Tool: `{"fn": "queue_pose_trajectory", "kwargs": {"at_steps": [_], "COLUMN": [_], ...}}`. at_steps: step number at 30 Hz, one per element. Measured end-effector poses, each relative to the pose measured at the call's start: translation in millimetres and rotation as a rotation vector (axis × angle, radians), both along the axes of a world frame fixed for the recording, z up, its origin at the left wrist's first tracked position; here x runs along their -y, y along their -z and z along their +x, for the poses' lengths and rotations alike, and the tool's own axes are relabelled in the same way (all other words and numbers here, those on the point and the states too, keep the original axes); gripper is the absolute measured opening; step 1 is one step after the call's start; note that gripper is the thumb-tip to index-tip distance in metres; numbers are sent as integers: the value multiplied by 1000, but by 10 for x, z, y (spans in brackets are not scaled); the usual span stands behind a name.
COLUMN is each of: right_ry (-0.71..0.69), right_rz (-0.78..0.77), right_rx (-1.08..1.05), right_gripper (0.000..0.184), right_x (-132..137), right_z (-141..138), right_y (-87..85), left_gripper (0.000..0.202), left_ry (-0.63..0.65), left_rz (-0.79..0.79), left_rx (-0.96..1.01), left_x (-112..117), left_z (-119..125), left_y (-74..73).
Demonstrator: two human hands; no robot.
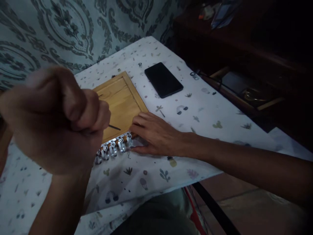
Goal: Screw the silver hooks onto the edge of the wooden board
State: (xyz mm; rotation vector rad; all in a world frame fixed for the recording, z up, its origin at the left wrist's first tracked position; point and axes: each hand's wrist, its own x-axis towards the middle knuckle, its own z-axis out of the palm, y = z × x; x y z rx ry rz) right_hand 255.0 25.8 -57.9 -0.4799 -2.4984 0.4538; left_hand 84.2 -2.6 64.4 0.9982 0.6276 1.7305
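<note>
My left hand is raised close to the camera, its fingers curled into a fist. A thin dark rod shows just beyond the knuckles, over the board; whether the fist grips it is hidden. Below lies a yellowish wooden board with a raised frame. Along its near edge runs a row of shiny metal ring clips with screw heads. My right hand grips the board's near right corner, fingers on top and thumb at the front edge beside the end ring.
A black phone lies beyond the board on a white patterned tablecloth. A patterned curtain or cloth hangs behind. At the right are dark wooden furniture and an open space with items in it. My lap is below the table edge.
</note>
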Motion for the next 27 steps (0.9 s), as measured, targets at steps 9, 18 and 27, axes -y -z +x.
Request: {"fn": "queue_pose_trajectory", "kwargs": {"at_steps": [9,18,27], "right_ry": [5,0,3], "right_rz": [-3,-3,8], "right_rx": [-9,-17,3], "right_gripper": [43,44,45], "right_x": [8,6,1], "right_z": [10,3,0], "right_y": [-12,-3,-4], "left_gripper": [40,43,45], "left_ry": [-249,-357,-385], "left_rz": [-24,-85,-77], "left_rx": [-236,-257,-246], "left_x": [70,118,117], "left_z": [238,285,311], "left_y": [253,301,334]}}
